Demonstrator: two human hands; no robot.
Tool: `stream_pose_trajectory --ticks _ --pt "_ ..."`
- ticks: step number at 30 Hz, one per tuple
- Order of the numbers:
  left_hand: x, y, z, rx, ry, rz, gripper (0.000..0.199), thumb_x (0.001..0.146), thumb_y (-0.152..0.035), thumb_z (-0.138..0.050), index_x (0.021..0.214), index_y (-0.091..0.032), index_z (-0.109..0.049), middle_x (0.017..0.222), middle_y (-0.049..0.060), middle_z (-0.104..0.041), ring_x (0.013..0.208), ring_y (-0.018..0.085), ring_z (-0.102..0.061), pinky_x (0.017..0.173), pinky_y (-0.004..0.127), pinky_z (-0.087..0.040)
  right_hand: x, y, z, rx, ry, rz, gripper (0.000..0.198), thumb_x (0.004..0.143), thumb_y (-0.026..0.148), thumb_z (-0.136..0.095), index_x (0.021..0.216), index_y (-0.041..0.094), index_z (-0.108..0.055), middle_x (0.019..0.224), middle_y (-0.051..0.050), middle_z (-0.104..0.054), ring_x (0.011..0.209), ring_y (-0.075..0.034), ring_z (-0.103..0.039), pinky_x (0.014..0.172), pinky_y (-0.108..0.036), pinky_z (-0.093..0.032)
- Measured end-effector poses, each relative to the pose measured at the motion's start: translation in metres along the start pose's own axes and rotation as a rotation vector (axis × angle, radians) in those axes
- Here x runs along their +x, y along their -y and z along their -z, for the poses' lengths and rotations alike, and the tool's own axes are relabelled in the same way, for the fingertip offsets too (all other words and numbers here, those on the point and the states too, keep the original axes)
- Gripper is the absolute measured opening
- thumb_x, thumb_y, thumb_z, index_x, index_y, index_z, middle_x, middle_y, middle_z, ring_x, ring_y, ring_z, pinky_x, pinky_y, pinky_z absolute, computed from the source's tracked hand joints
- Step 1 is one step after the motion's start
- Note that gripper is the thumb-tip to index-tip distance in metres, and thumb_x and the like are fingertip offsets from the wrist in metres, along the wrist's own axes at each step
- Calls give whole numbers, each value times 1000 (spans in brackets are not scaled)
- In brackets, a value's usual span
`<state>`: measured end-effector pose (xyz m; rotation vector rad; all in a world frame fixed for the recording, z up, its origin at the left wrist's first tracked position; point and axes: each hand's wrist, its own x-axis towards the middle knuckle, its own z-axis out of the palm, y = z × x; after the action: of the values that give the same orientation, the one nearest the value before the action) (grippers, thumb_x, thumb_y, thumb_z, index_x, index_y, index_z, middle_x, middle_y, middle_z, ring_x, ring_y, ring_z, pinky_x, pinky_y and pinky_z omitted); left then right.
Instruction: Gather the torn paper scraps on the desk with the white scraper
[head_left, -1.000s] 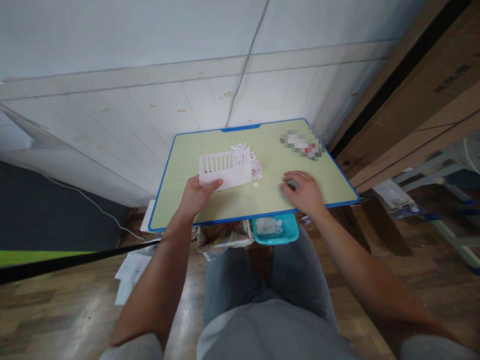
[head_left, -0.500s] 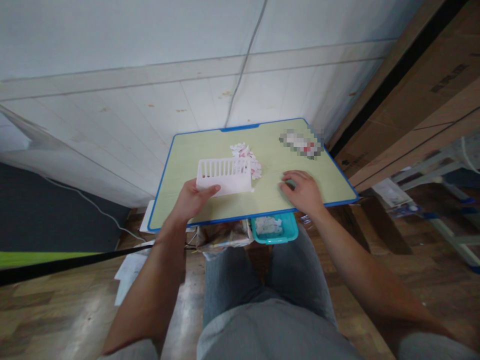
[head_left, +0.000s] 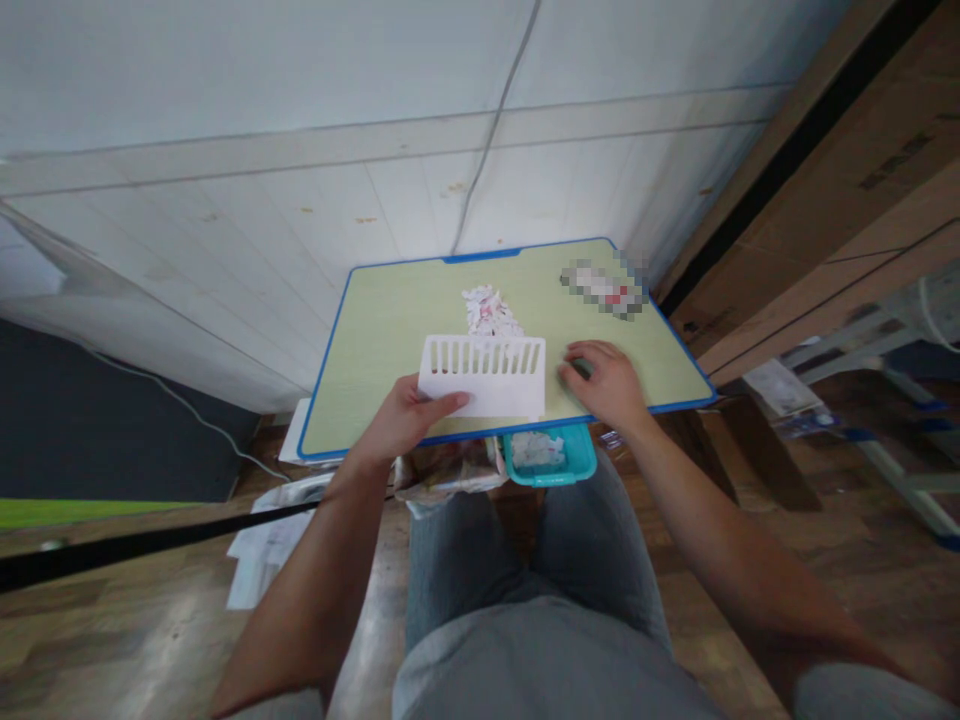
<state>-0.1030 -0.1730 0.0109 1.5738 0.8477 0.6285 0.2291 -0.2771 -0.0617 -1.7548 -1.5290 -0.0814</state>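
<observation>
My left hand (head_left: pixel 409 418) grips a white slotted plastic basket (head_left: pixel 495 393) by its left end, thumb on the near side. The basket is held near the front edge of the pale green table (head_left: pixel 390 320). Just beyond it lies a heap of torn paper scraps (head_left: pixel 491 310), white with some pink, its near part hidden by the basket. My right hand (head_left: pixel 606 382) rests on the table to the right of the basket, apart from it, fingers curved with a gap between thumb and forefinger and nothing seen between them.
A teal bin (head_left: pixel 574 460) with white pieces inside sits below the table's front edge, beside a plastic bag (head_left: pixel 450 470). A pixelated object (head_left: pixel 602 288) lies at the back right of the table. Cardboard boxes (head_left: pixel 810 200) stand to the right; a white wall (head_left: pixel 300 220) rises behind.
My left hand has moved the basket right and toward me, so more of the paper heap shows behind it. My right hand has hardly moved.
</observation>
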Motion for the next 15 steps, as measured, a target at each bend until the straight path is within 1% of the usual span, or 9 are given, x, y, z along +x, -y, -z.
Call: stream_pose_trajectory --ticks 2,4,7,10,12,15 --pt "0 1 0 -3 -54 -12 71 66 -76 -103 107 -18 -92 121 15 -90 113 40 -85 103 52 -71 0 0 0 3 -9 2 13 96 35 -71 98 27 -81 120 -14 -89 118 -39 -82 113 -62 -62" --pt "0 3 -1 38 -73 -9 69 68 -75 -102 108 -19 -92 120 14 -90 109 39 -86 99 50 -72 0 0 -1 1 -15 -5 12 96 35 -72 98 27 -81 119 -13 -89 117 -38 -82 113 -62 -62" --pt "-2 3 -4 87 -18 3 65 72 -73 -100 110 -20 -92 119 12 -90 108 38 -86 97 49 -73 0 0 -1 -5 -15 -8 11 95 35 -72 98 28 -81 119 -13 -89 116 -38 -82 112 -61 -63" --pt "-4 2 -7 64 33 7 65 72 -72 -100 111 -20 -92 121 12 -90 110 39 -86 99 50 -73 0 0 -1 0 -18 3 13 95 34 -71 99 27 -81 119 -14 -89 116 -39 -82 112 -61 -63" --pt "-3 3 -7 45 -11 -3 67 71 -73 -101 110 -19 -92 122 13 -90 112 40 -86 101 52 -72 0 -1 -1 3 -18 2 13 95 34 -71 99 27 -81 119 -14 -89 116 -39 -82 112 -62 -63" --pt "5 7 -5 39 -184 -60 72 71 -76 -101 112 -17 -91 128 15 -89 121 41 -84 108 53 -69 0 -1 -1 4 -9 -1 11 95 34 -72 99 27 -80 119 -13 -89 116 -38 -82 112 -61 -63"
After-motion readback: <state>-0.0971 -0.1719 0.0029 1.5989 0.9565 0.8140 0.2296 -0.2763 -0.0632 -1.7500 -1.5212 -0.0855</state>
